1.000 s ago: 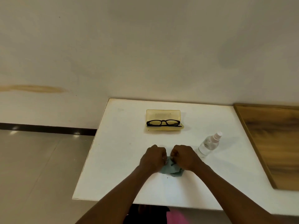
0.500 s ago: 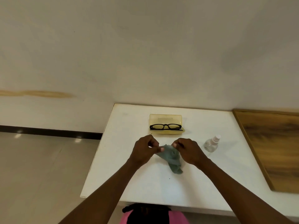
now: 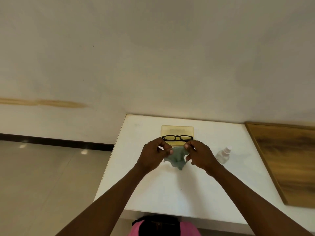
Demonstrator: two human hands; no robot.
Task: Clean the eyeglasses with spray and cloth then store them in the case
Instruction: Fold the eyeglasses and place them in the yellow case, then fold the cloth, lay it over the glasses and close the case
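Black-framed eyeglasses (image 3: 177,138) lie folded on top of a yellow translucent case (image 3: 177,131) at the back of the white table (image 3: 170,188). A small grey-green cloth (image 3: 177,158) hangs crumpled above the table, in front of the case. My left hand (image 3: 154,155) pinches its left edge and my right hand (image 3: 199,155) pinches its right edge. A small clear spray bottle (image 3: 223,155) with a white cap stands to the right of my right hand.
A wooden board (image 3: 289,160) lies along the table's right side. The wall rises directly behind the table. Tiled floor lies to the left, below the table's left edge.
Both hands lifted the cloth off the table and moved it away from me toward the case, drawing apart and spreading it between them. The glasses, case and bottle stayed put.
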